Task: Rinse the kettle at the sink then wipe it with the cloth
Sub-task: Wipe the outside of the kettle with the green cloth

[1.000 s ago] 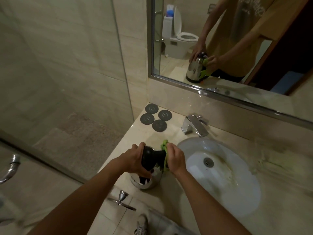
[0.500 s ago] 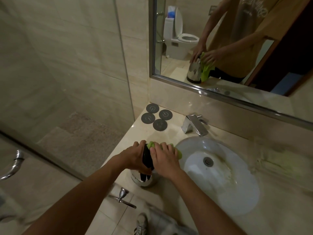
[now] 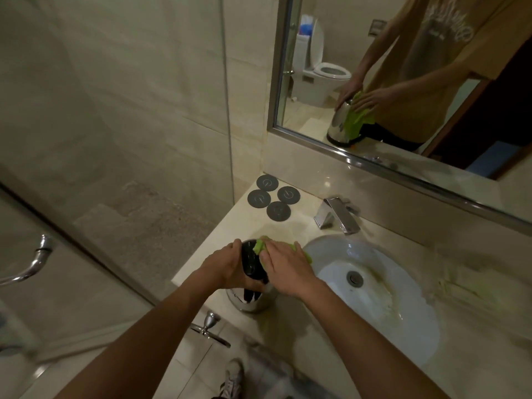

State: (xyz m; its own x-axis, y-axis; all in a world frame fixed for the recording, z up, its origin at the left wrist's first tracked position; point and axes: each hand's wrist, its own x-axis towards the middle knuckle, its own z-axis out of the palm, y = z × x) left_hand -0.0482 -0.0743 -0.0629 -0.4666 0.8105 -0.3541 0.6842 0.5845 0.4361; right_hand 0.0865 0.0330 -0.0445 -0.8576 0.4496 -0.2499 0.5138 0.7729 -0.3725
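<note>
kettle [image 3: 250, 300] on beige counter [image 3: 288, 223] beside sink [image 3: 403, 312], seemingly tiled bathroom.

Dim, yellowish light, soft overall, with wide-angle bending at the edges and motion blur lower right.

Green cloth [image 3: 259, 246], silver-and-black kettle [image 3: 253, 300], white sink [image 3: 403, 321], grey coasters [image 3: 273, 196]
</note>
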